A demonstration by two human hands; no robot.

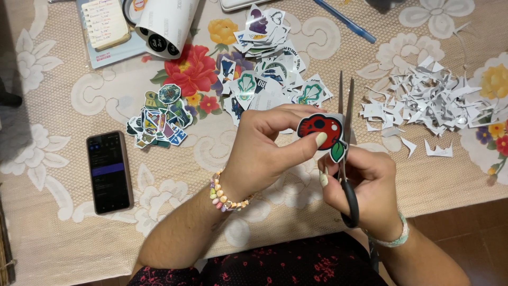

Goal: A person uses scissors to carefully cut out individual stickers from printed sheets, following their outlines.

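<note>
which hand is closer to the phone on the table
Left. The left hand, holding the red sticker, sits just right of the phone; the right hand, gripping the scissors, is farther right.

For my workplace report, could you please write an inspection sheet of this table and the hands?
Surface: table under a lace floral cloth.
Job's things: red sticker with green leaf; scissors, blades open, pointing away.
Clutter: cut stickers pile; uncut stickers heap; paper scraps; phone; rolled sheet; notepad; blue pen.
Grippers: left hand pinches the sticker; right hand holds the scissors.
Cables: nothing seen.
Surroundings: brown floor at lower right.
</note>
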